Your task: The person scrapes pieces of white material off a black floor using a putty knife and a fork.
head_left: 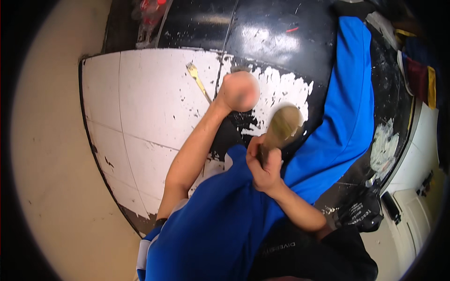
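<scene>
My left hand (238, 92) is closed in a fist and smeared by motion, over the edge between white tile and black coating. Whatever it grips is hidden; a dark patch shows just beyond the knuckles. Nearer to me, my right hand (267, 172) wraps round the narrow end of a brown club-shaped tool (284, 122). The tool's wide rounded head is blurred and points away from me, towards the patchy floor. Ragged black coating remains around the white patch (281, 84) near both hands. Left of my left hand lies a slim brush-like tool (198, 82) with a yellowish handle.
My blue-trousered leg (349, 89) stretches along the right. White tiles (140, 93) spread left to a beige wall (51, 131). Clear plastic with red parts (152, 11) sits at the far left. A black plastic bag (361, 210) lies at the right, near a whitish smeared patch (385, 147).
</scene>
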A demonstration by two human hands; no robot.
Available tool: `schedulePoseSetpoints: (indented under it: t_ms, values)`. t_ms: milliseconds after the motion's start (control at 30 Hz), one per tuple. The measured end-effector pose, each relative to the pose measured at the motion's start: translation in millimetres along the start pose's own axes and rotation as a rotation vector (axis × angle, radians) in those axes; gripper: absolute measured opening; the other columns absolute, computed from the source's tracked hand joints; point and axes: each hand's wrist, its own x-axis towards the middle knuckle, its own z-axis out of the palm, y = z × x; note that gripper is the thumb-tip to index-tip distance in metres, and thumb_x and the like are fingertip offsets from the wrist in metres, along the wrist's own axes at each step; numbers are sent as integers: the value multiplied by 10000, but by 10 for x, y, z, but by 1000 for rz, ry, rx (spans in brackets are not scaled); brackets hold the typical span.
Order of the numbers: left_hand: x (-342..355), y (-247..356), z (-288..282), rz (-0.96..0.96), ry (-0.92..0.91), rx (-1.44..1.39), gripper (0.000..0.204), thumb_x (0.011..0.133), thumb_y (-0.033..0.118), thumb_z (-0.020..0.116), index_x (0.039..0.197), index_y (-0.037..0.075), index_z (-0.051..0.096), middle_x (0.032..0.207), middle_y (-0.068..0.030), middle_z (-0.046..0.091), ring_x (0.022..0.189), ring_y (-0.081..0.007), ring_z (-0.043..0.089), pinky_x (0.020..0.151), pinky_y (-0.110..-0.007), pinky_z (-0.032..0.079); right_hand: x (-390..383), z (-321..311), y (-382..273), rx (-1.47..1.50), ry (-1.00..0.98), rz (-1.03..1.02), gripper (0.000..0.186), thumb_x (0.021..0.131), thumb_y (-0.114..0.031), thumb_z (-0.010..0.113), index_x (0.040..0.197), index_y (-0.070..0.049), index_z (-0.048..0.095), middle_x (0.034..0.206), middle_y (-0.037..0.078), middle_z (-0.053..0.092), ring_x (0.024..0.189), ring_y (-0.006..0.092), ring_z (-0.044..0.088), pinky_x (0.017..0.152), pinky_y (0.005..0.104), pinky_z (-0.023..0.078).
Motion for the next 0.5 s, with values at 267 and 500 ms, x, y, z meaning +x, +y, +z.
schedulePoseSetpoints:
  t_ms: [267, 500]
  values:
    - [-6, -49, 28, 43, 3, -70, 333, 628, -113, 595, 567, 48, 309, 528, -84, 315, 451, -258, 329, 465, -337, 290, 50, -44, 73, -10, -46, 125, 116, 838, 62, 574, 932, 7, 534, 698, 100, 548, 562, 148, 505, 559, 305, 429]
    - [35, -11, 0, -4, -4, -4, 329, 637, -156, 577, 577, 32, 314, 531, -89, 309, 458, -259, 346, 460, -358, 273, -9, -3, -130, 57, -34, 47, 161, 821, 77, 597, 964, 9, 570, 682, 91, 577, 585, 161, 532, 573, 308, 438]
